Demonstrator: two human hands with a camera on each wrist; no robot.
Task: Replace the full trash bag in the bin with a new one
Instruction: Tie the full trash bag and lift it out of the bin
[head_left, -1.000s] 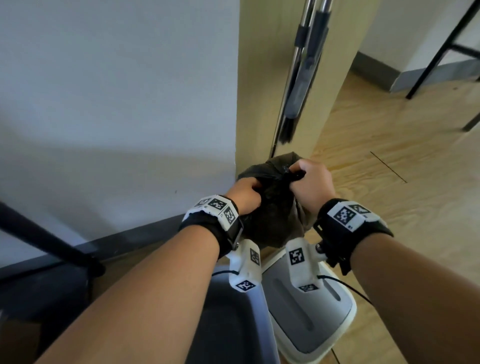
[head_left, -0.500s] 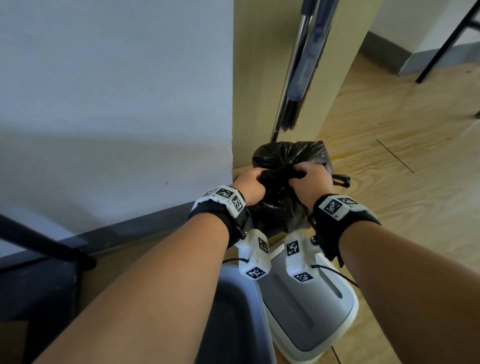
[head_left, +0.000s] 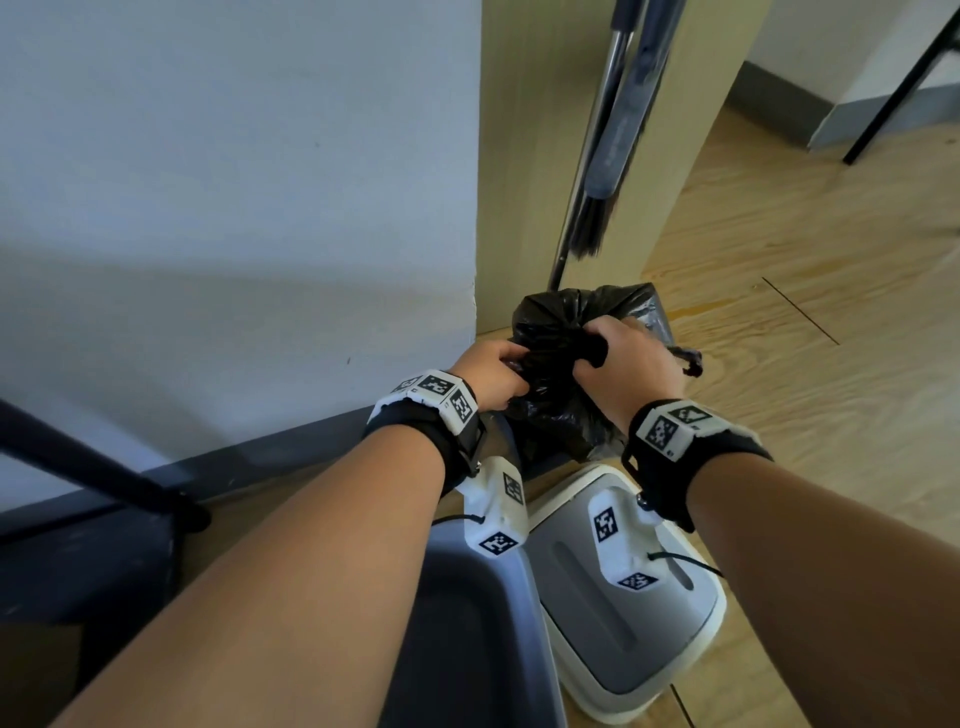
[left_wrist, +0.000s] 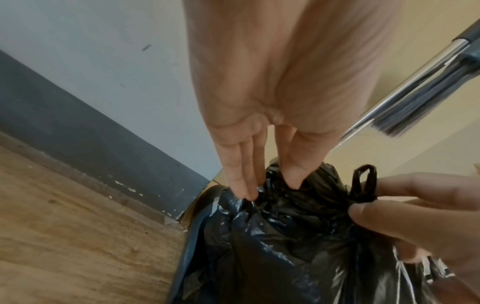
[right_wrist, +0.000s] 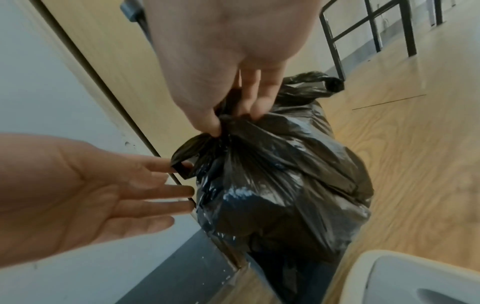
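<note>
A full black trash bag (head_left: 561, 421) stands in the far end of the grey bin (head_left: 467, 639), its top gathered. My left hand (head_left: 488, 374) is at the left of the knot, thumb and fingers (left_wrist: 244, 185) pinching a fold of plastic. One bag handle loop (right_wrist: 182, 166) lies against its index finger. My right hand (head_left: 623, 364) grips the bunched neck (right_wrist: 228, 119) from the right. The other handle loop (right_wrist: 314, 82) sticks out past that hand. The bin's white and grey lid (head_left: 623, 623) lies on the floor, right of the bin.
A broom and a metal pole (head_left: 608, 156) lean on the beige panel just behind the bag. A white wall with a dark baseboard (head_left: 260, 452) runs on the left. A black leg (head_left: 78, 457) crosses low left, and black furniture legs (head_left: 904, 88) stand far right on the wooden floor.
My hands have come lower and nearer each other on the bag's top. The bag's rounded body now shows beyond them, and a handle loop pokes out on the right.
</note>
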